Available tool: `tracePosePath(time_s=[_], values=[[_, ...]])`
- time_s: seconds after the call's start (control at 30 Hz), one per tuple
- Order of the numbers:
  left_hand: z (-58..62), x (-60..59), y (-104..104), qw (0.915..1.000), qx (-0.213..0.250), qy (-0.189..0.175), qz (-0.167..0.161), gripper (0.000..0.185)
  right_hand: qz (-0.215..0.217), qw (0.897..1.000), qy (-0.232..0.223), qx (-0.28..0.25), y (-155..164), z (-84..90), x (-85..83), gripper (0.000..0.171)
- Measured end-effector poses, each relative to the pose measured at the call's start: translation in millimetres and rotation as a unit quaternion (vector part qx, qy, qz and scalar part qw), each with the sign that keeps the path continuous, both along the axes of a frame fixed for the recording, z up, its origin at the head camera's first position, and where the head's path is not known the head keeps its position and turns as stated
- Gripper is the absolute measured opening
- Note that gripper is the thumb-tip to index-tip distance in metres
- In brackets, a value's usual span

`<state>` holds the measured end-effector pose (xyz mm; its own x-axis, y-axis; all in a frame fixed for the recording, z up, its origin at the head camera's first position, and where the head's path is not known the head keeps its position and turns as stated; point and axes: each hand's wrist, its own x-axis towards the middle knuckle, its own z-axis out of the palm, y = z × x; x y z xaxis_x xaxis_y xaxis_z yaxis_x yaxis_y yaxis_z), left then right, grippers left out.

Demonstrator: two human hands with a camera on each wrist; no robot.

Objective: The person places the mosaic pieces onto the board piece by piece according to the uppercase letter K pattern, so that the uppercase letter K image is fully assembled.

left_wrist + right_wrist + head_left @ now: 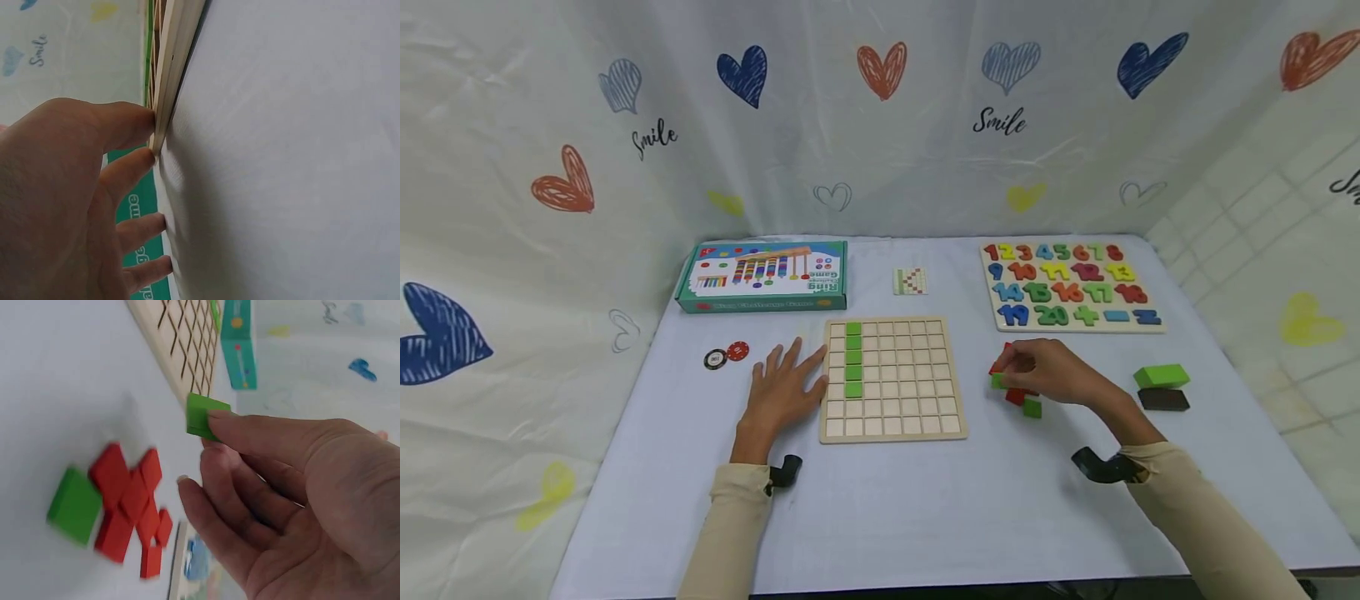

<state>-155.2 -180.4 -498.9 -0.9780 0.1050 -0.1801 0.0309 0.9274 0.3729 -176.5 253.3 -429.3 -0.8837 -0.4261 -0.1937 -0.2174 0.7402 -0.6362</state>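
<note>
A wooden grid board (895,417) lies mid-table with several green tiles (853,358) filling its second column. My left hand (790,367) lies flat on the table, its straight fingertips (147,119) touching the board's left edge (172,62). To the right of the board, my right hand (1004,372) pinches a green square tile (201,415) between thumb and forefinger, just above the table. Under it lie a cluster of red tiles (128,506) and one loose green tile (75,504). The same loose tile (1032,407) shows in the head view.
A ring game box (763,277) stands at the back left, a number puzzle (1070,286) at the back right, a small card (910,281) between them. Two chips (726,356) lie left of my left hand. A green block (1161,376) and a dark block (1163,400) sit far right.
</note>
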Motion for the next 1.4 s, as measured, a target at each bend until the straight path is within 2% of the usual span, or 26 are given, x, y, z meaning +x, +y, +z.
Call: tracePosePath(time_s=[0.23, 0.5, 0.7, 0.93, 1.2, 1.4], values=[[-2.5, 0.3, -0.4, 1.0000, -0.001, 0.000, 0.002, 0.063, 0.007, 0.998, 0.033, -0.047, -57.3, -10.8, -4.2, 0.013], [1.5, -1.1, -1.8, 1.0000, 0.004, 0.006, 0.005, 0.063, 0.045, 0.992, 0.046, -0.112, -133.5, -26.8, 1.3, 0.009], [-0.4, -3.1, -0.3, 1.0000, 0.002, 0.006, 0.002, 0.062, 0.070, 0.989, 0.046, -0.120, -172.3, -43.3, 5.7, 0.005], [-1.8, -1.7, -2.2, 1.0000, -0.004, 0.009, 0.000, 0.061, 0.087, 0.990, 0.038, -0.104, -197.9, -55.3, 8.3, 0.004], [1.0, -7.1, -2.1, 0.9998, -0.011, 0.017, -0.009, 0.062, 0.060, 0.995, 0.051, -0.061, -203.6, -49.2, 8.8, 0.005], [1.9, -7.0, -2.9, 0.9999, -0.012, -0.006, -0.009, 0.063, 0.065, 0.995, 0.062, -0.044, -203.0, -52.5, 13.0, 0.006]])
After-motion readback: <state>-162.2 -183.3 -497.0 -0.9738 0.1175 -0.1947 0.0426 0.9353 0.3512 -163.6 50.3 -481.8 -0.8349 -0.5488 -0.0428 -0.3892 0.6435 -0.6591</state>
